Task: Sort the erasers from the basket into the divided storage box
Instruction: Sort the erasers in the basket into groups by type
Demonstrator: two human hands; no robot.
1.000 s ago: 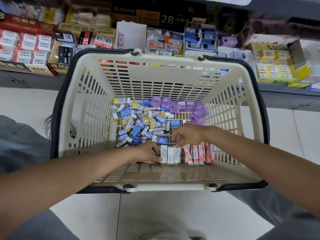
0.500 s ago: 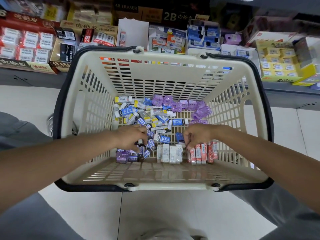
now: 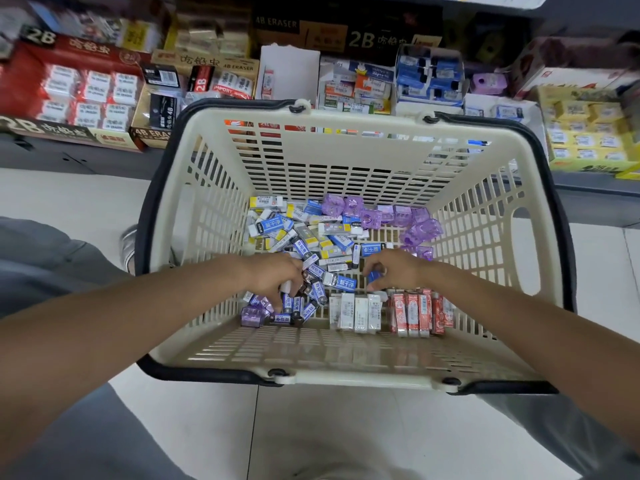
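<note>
A cream plastic basket (image 3: 346, 374) with dark handles stands on the floor before me. A loose pile of blue, white and yellow erasers (image 3: 304, 237) lies in its middle, with purple erasers (image 3: 391, 214) at the back right. Along the near side stand a row of white erasers (image 3: 356, 311) and a row of red erasers (image 3: 417, 315). My left hand (image 3: 277, 277) reaches into the pile, fingers curled down around small erasers. My right hand (image 3: 391, 268) pinches a blue eraser (image 3: 375, 276) just behind the white row.
Shelves behind the basket carry boxes of erasers: a red 2B box (image 3: 69, 88) at left, blue packs (image 3: 429, 77) in the middle, a yellow box (image 3: 585, 133) at right. Pale floor tiles (image 3: 346, 431) surround the basket. My grey trouser legs flank it.
My left hand has moved from the white row up and left into the loose pile. My right hand shifted slightly back and took a blue eraser. The view drew closer.
</note>
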